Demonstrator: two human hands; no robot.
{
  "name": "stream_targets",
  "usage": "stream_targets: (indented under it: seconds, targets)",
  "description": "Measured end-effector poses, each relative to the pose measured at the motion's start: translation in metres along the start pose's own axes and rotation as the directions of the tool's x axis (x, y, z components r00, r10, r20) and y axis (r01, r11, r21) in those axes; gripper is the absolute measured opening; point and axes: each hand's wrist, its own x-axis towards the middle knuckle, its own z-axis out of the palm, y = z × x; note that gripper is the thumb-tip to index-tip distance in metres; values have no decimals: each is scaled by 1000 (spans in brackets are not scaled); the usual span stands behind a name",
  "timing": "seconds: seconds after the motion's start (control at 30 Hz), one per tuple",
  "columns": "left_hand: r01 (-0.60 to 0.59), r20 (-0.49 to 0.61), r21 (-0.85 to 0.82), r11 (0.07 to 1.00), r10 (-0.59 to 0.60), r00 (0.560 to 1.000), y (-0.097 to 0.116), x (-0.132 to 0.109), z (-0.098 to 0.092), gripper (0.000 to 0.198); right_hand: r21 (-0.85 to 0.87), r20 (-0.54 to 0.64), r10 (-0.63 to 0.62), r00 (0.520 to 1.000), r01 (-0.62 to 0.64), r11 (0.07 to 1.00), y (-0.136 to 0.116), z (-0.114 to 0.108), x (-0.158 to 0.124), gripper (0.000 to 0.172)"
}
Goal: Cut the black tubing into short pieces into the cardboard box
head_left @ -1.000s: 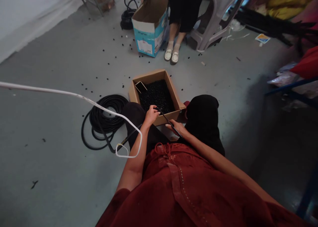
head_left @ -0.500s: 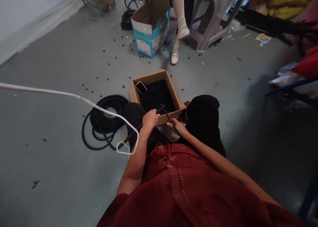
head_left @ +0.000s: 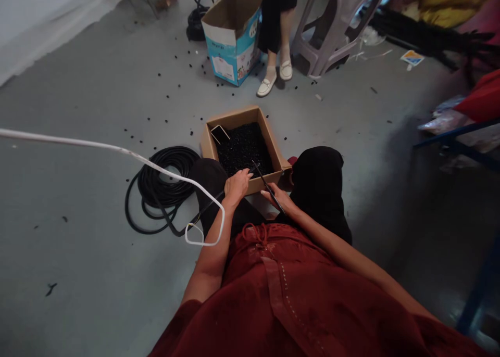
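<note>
My left hand (head_left: 237, 186) is closed around the end of a black hose (head_left: 203, 211), over the near edge of an open cardboard box (head_left: 269, 141). That hose runs back past my left knee to a black coil (head_left: 150, 190) on the floor. Pinched in my right hand (head_left: 280, 196) is a long, thin dark tool (head_left: 266, 184), its narrow tip pointing toward the hose end; I cannot make out its exact kind. Small black pieces (head_left: 246, 146) fill the box, and a dark rectangular object with a pale rim (head_left: 221, 134) lies at their far left.
A white cable (head_left: 172, 174) crosses the left side, above my left forearm. Beyond the box stand a blue and white carton (head_left: 222, 55), another person's feet (head_left: 267, 85) and a plastic stool (head_left: 322, 45). Black bits dot the floor. A blue metal frame (head_left: 461, 136) is at right.
The other person's raised foot has come down to the floor, and their hand has left the carton. My hands have barely moved; less of the hose end shows beyond my left fingers.
</note>
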Motion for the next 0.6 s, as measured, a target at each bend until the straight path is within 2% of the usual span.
stream_targets:
  seconds: [0.23,0.6]
  targets:
    - [-41,97,-204,978,61,993,-3,2,-5,45,138,24,-34,999,30,990,7,4,5,55]
    - [-50,133,-218,975,81,988,-4,0,-5,43,232,98,-44,994,20,973,14,6,13,65]
